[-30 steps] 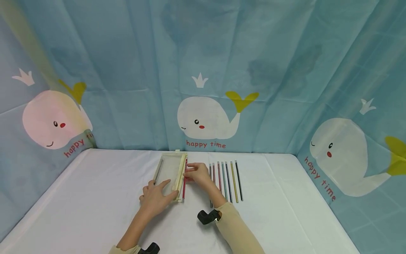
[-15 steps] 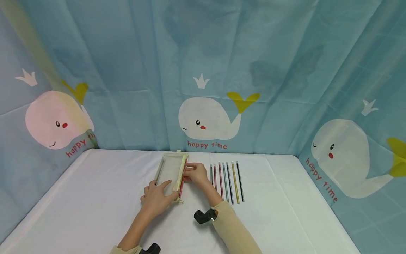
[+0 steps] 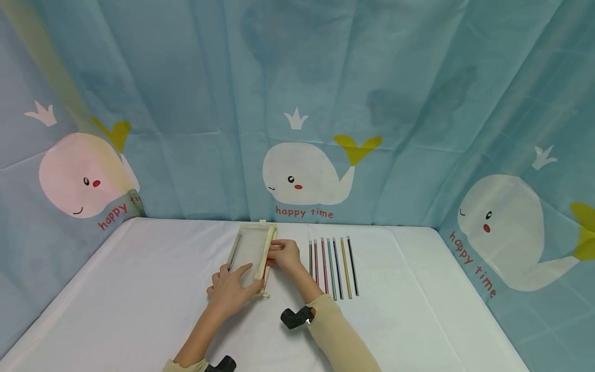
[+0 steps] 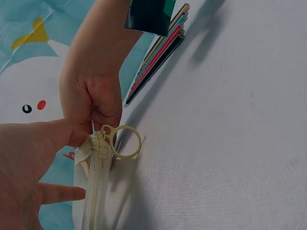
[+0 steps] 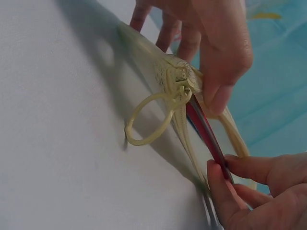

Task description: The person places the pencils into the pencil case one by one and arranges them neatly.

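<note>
A pale yellow zip pencil case [image 3: 252, 240] with a see-through mesh face lies in the middle of the table in the head view. My left hand [image 3: 232, 290] spans its near end, thumb at the zip corner and fingers spread toward the left edge. At the right side, my right hand [image 3: 285, 257] reaches to the open zip. The right wrist view shows its fingertips pinching a red pencil [image 5: 204, 128], which lies between the lips of the opening. A ring pull [image 5: 131, 129] hangs from the zip's end. One dark pencil [image 3: 237, 247] shows through the mesh near the left edge.
Several pencils [image 3: 344, 268] in dark, red, green and yellow lie side by side to the right of my right forearm. A white cloth [image 3: 409, 310] covers the table. Behind it hangs a blue curtain [image 3: 209, 170] with whale prints.
The red pencil has shifted left from along the case's right edge into the opening, and less of it shows. My right hand has moved slightly left with it; my left hand stays nearly still.
</note>
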A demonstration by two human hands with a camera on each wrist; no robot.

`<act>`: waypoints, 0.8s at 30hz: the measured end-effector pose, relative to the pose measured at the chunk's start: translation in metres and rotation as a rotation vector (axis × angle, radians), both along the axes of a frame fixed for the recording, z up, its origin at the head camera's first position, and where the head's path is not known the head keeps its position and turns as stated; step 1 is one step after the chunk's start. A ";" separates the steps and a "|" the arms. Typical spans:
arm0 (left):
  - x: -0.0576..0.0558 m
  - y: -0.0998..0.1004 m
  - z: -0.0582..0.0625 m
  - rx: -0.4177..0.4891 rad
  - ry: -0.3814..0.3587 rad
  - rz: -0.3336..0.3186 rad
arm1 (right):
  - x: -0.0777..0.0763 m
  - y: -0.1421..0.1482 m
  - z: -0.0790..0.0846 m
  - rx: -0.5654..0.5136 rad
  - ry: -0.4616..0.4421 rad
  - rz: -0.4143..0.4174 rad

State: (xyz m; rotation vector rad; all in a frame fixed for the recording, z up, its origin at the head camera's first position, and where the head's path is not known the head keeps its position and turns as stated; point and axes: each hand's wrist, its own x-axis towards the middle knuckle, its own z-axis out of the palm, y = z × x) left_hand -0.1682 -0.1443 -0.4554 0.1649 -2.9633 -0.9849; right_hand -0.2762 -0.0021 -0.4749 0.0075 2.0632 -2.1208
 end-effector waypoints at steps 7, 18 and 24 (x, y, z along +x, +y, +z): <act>0.001 0.000 0.001 0.013 0.006 -0.005 | 0.001 -0.005 0.001 0.034 -0.011 -0.015; 0.000 0.001 -0.001 -0.001 0.008 0.000 | -0.001 -0.010 -0.005 0.044 0.009 -0.027; 0.000 0.000 -0.001 0.005 0.010 0.002 | 0.001 -0.004 -0.002 0.028 0.004 -0.018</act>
